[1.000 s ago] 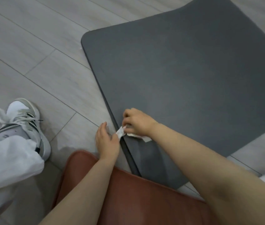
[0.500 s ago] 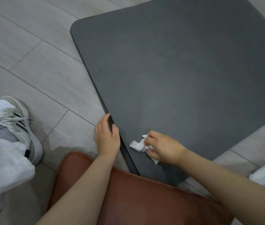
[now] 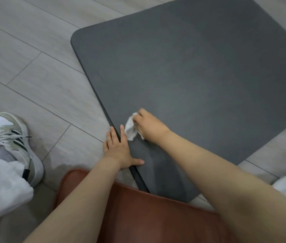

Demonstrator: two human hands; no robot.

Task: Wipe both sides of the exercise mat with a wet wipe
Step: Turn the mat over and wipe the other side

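One exercise mat (image 3: 200, 76), one wet wipe (image 3: 130, 128), two hands

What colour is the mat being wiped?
Dark grey, plain; the mat shows best in the head view.

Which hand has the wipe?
The right hand grips the crumpled wipe on the mat; the left hand rests flat on the mat's edge.
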